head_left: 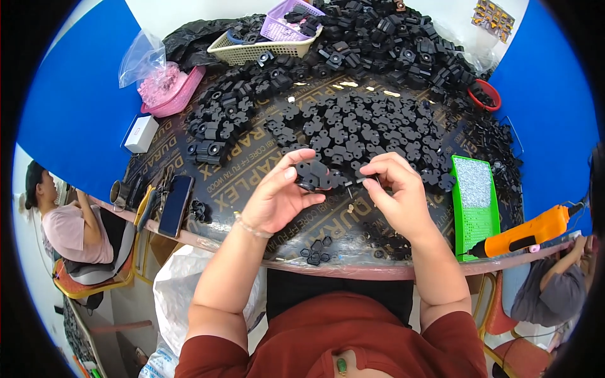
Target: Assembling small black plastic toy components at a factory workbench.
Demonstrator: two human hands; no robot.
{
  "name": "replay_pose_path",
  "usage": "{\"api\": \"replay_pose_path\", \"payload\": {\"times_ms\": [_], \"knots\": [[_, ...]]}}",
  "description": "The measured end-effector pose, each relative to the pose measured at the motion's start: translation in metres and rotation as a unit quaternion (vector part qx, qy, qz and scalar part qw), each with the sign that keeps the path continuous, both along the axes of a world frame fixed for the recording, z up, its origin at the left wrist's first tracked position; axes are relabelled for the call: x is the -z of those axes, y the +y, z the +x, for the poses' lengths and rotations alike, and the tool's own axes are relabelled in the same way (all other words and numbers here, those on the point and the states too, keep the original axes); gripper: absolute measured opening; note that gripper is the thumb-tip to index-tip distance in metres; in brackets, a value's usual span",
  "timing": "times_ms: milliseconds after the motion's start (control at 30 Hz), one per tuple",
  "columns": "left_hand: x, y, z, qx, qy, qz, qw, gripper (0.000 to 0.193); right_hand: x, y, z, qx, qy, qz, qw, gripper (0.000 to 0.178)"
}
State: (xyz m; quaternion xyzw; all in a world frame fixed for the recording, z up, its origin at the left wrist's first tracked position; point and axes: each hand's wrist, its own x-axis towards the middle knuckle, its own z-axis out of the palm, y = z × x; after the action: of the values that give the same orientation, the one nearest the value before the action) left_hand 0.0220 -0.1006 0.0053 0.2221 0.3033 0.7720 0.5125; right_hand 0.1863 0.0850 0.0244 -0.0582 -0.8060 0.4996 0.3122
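My left hand (277, 200) holds a black plastic part (312, 174) between thumb and fingers, raised over the table. To its right, my right hand (399, 190) pinches a small dark piece (370, 179) between thumb and forefinger; its exact kind is too small to tell. The two hands are a short gap apart. Just beyond them lie many flat black plastic pieces with rounded lobes (353, 129), spread over the table. Several black hexagonal rings (315, 252) lie near the front edge, below my hands.
A green tray (476, 230) of small silvery parts (474, 183) stands at right, beside an orange power screwdriver (529, 233). Black parts (391, 47) heap at the back near a cream basket (265, 51). At left are a pink basket (179, 97), white box (142, 134) and phone (176, 206).
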Motion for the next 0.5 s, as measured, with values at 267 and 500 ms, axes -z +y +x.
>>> {"api": "replay_pose_path", "payload": {"times_ms": [267, 500], "knots": [[0.031, 0.015, 0.01, -0.128, 0.154, 0.005, 0.98, 0.061, 0.005, -0.006, -0.007, -0.045, 0.061, -0.175, 0.982, 0.017], [0.049, 0.021, 0.024, -0.339, 0.508, -0.098, 0.786, 0.078, 0.011, -0.012, -0.01, -0.069, 0.11, -0.261, 0.957, 0.016]]}}
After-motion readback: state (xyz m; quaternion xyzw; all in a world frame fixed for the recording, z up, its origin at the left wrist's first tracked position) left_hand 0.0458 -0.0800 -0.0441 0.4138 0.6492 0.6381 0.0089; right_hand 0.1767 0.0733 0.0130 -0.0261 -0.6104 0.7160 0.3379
